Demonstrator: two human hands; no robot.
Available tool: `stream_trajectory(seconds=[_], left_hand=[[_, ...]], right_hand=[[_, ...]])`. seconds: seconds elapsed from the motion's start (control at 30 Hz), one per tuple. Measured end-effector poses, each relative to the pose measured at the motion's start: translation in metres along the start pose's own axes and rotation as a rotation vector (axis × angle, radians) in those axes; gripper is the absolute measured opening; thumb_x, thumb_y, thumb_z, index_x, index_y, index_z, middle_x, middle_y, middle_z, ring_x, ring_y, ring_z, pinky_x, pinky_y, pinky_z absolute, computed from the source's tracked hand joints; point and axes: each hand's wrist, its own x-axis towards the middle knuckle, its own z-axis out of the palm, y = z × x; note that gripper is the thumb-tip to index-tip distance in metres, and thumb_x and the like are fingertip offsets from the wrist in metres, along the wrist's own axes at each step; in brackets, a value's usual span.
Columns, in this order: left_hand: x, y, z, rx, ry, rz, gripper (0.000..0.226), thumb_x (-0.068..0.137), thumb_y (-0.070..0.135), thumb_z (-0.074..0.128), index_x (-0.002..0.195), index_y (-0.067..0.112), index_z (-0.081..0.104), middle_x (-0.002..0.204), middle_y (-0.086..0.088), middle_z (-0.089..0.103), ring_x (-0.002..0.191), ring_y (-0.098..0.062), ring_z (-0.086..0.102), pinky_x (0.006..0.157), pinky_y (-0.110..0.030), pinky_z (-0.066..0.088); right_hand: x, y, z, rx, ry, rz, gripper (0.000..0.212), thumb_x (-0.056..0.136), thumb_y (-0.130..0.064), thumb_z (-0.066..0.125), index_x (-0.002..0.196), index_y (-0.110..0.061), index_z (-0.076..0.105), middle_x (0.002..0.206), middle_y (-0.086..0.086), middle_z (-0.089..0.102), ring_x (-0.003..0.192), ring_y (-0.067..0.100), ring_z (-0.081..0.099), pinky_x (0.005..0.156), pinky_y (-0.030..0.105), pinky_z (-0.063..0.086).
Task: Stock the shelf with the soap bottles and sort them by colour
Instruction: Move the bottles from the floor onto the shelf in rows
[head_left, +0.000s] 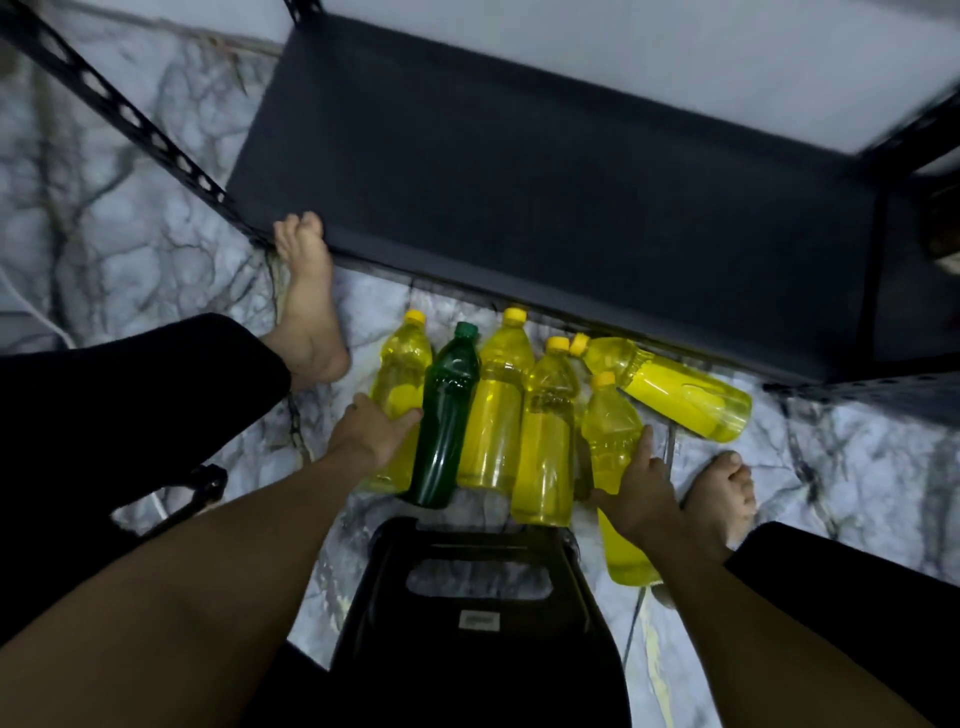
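floor (130, 208): l hand (369, 436) grips leftmost btl (402, 364), r hand (636, 499) 5th btl (610, 436).

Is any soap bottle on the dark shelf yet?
No, the green bottle and all five yellow bottles lie on the floor before the shelf.

We take this for a room in a home: bare feet (307, 312) rest on marble-patterned floor (104, 218) before the dark slotted-steel shelf (545, 176), a black plastic stool (478, 639) facing it.

Lighting: dim, cool bluish cast. Pale surface (675, 67) at top brightest. Shelf board (519, 171) near black, detail lost. Yellow bottles (493, 415) saturated, glowing. Blur: smear on upper-right upright (914, 130). Distortion: wide-angle bowing at edges.
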Motion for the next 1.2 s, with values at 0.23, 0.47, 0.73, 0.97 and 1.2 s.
stream_trajectory(seconds=[0.23,0.47,0.73,0.97,1.2], left_hand=[[-0.064,0.019,-0.033,0.04,0.008,0.075,0.094,0.089,0.065,0.055,0.148,-0.005,0.031,0.146,-0.02,0.046,0.13,-0.033,0.05,0.093,-0.033,0.044],[-0.147,0.063,-0.102,0.037,0.159,0.372,0.075,0.079,0.072,0.06,0.125,0.013,0.052,0.135,-0.007,0.057,0.122,-0.032,0.055,0.098,-0.037,0.044],[-0.264,0.098,-0.178,-0.093,0.439,0.796,0.072,0.073,0.071,0.065,0.13,0.032,0.046,0.124,0.007,0.061,0.116,-0.02,0.058,0.085,-0.033,0.038],[-0.347,0.127,-0.242,-0.206,0.617,1.171,0.079,0.067,0.077,0.06,0.133,0.038,0.042,0.122,0.016,0.058,0.109,-0.008,0.057,0.089,-0.032,0.047],[-0.411,0.174,-0.292,-0.309,0.767,1.43,0.077,0.07,0.069,0.064,0.136,0.038,0.038,0.124,0.022,0.051,0.108,0.003,0.047,0.081,-0.014,0.037]], right_hand=[[-0.04,-0.045,-0.053,0.128,0.13,-0.201,0.127,0.079,-0.03,0.081,0.156,-0.02,-0.02,0.143,0.024,0.039,0.113,0.041,0.055,0.083,0.042,0.048],[-0.096,-0.096,-0.129,0.353,0.35,-0.466,0.128,0.071,-0.035,0.081,0.157,-0.031,-0.014,0.145,0.008,0.046,0.125,0.029,0.053,0.091,0.042,0.05],[-0.209,-0.156,-0.262,0.542,0.608,-0.801,0.112,0.07,-0.033,0.078,0.156,-0.037,0.007,0.138,-0.005,0.055,0.123,0.016,0.056,0.1,0.042,0.049],[-0.295,-0.187,-0.366,0.634,0.845,-1.0,0.106,0.076,-0.022,0.083,0.155,-0.033,0.013,0.129,-0.013,0.062,0.114,0.005,0.061,0.099,0.034,0.051],[-0.334,-0.207,-0.448,0.71,1.055,-1.001,0.115,0.077,-0.04,0.082,0.158,-0.029,0.001,0.143,-0.017,0.05,0.097,0.0,0.056,0.099,0.029,0.049]])
